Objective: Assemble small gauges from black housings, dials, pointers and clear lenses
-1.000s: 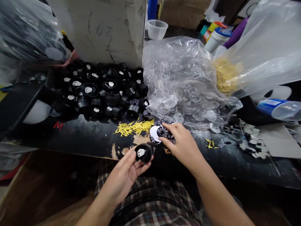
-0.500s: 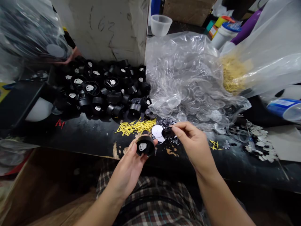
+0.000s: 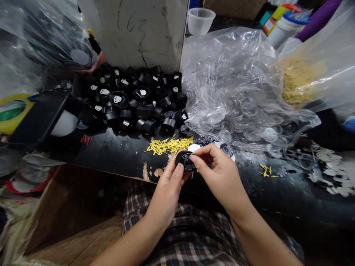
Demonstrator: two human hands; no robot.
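My left hand is closed around a round black housing, its thumb on the rim. A black dial disc with white markings lies in the housing's opening. The fingers of my right hand pinch the disc's right edge. Just beyond my hands are a pile of yellow pointers and several printed discs, partly hidden by my right hand. Many more black housings, some showing white plates inside, are heaped at the back left.
A plastic bag of clear round covers lies at the back right. White plates are scattered at the far right. A few red pointers lie left, near a black tray. A clear cup stands behind.
My right hand has brought the black disc from beside the discs onto the housing in my left hand. The printed face now shows, covering the white plate inside. The view has shifted left.
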